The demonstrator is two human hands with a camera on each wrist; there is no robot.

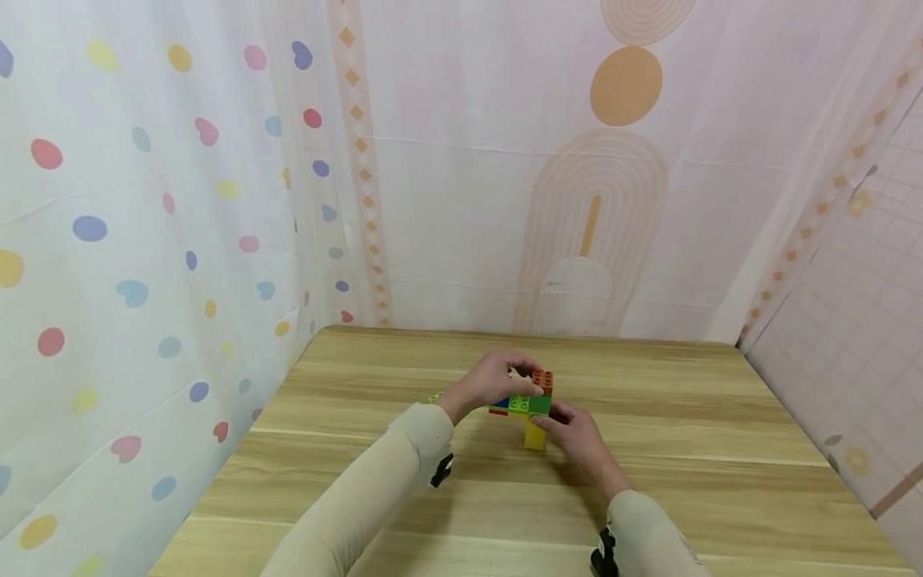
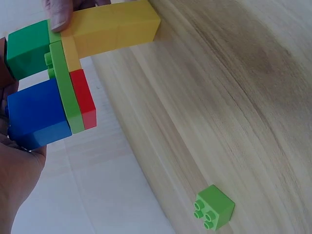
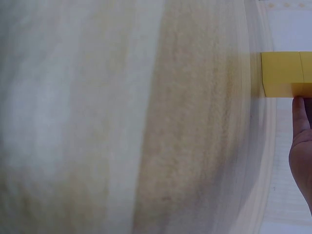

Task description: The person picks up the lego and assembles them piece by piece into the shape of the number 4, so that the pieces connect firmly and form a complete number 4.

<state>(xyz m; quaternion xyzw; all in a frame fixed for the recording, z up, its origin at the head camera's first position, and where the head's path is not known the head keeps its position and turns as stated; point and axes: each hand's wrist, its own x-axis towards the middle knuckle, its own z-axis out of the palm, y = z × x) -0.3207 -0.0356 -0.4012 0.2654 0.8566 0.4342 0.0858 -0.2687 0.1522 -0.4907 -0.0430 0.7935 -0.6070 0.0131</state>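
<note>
A toy brick structure is between both hands over the table. Its yellow column (image 1: 534,435) supports a light green plate (image 2: 66,87), with a red brick (image 2: 84,99) under the plate. On top are a blue brick (image 2: 39,114) and a green brick (image 1: 540,405), the latter capped by an orange-brown brick (image 1: 544,380). My left hand (image 1: 497,378) pinches the top bricks, thumb in front, fingers behind. Lower down, my right hand (image 1: 577,437) grips the structure where column meets plate, its thumb (image 2: 61,14) at the joint.
One loose light green brick (image 2: 215,207) lies on the wooden table (image 1: 404,361), left of the structure and partly hidden behind my left wrist in the head view. Patterned curtains (image 1: 461,240) hang along the table's back and sides.
</note>
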